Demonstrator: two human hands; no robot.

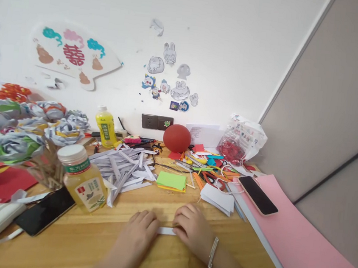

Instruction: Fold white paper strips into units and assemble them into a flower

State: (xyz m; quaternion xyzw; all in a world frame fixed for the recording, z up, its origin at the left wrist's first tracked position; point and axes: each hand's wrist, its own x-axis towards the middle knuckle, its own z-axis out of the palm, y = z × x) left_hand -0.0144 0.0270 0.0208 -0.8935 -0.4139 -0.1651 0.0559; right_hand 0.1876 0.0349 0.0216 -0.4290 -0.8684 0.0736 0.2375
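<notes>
A narrow white folded paper strip lies on the wooden table between my hands, its two ends hidden under my fingers. My left hand presses the left end, fingers together and bent. At the other end my right hand, with bracelets on the wrist, pinches the paper with curled fingers. Beyond the hands sits a stack of green and yellow paper. White paper sheets are stacked to the right of it. A heap of folded white strips spreads to the left.
A drink bottle and a black phone stand and lie at left, near paper flowers. A yellow bottle, red balloon and scissors are farther back. Another phone rests on pink paper at right.
</notes>
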